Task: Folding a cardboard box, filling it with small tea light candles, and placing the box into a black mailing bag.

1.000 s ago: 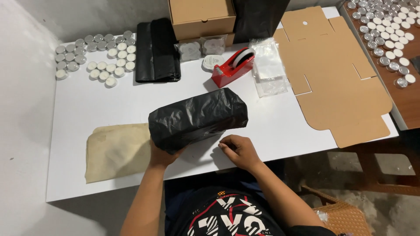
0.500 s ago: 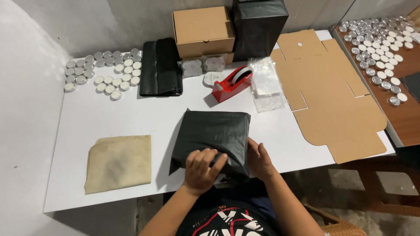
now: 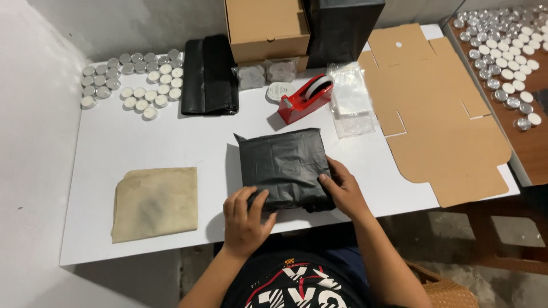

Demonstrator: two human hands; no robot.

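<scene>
A parcel wrapped in black plastic [image 3: 283,165] lies near the front edge of the white table [image 3: 142,142]. My left hand [image 3: 245,219] grips its near left corner, fingers curled over the wrapping. My right hand [image 3: 341,188] presses against its near right side, thumb on top. Both hands hold the parcel against the table.
A folded beige cloth [image 3: 155,201] lies left of the parcel. Behind are a red tape dispenser [image 3: 304,101], a stack of black bags [image 3: 208,75], clear bags [image 3: 349,100], a brown box [image 3: 267,28], a black box [image 3: 342,28], several tealight candles [image 3: 131,80] and flat cardboard [image 3: 442,120].
The parcel was turned from lying crosswise to lying flat and lengthwise, and pulled closer. My hands shifted from its front edge to its near corners.
</scene>
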